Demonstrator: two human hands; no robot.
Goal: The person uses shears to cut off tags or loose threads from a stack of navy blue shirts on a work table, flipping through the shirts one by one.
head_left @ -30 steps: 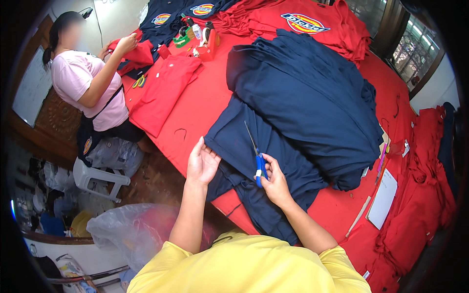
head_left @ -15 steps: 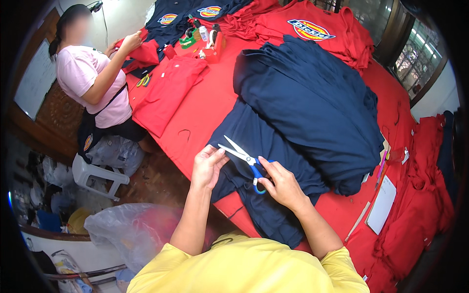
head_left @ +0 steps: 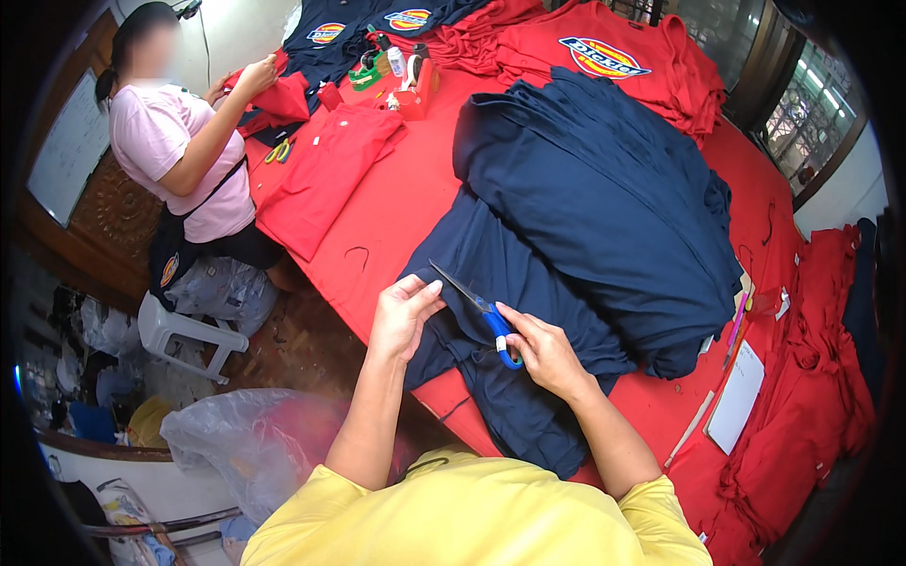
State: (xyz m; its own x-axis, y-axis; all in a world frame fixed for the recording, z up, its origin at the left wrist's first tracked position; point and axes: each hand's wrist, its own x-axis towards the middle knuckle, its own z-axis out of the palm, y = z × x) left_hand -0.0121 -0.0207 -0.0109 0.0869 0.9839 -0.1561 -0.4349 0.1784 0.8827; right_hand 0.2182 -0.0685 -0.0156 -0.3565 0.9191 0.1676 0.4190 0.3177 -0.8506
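Note:
My right hand (head_left: 545, 354) is closed round the blue handle of a pair of scissors (head_left: 498, 326). Their blades are together and point up and left, the tip close to my left thumb. At the left edge of a dark navy garment (head_left: 514, 269), my left hand (head_left: 406, 311) pinches with thumb and fingers. The cloth lies right behind those fingers; a thread between them is too small to make out. Behind the spread garment rises a large heap of navy garments (head_left: 604, 208).
A red-covered table (head_left: 415, 198) bears red garments (head_left: 330, 170), a red tape dispenser (head_left: 412, 97) and yellow-handled scissors (head_left: 277, 152). To the right lies a white paper pad (head_left: 736, 396). A co-worker (head_left: 179, 151) handles red cloth at far left, near a white stool (head_left: 189, 335).
The scissors' blades have closed, and the tool has turned in my right hand. My left hand has stayed nearly in place, still pinching.

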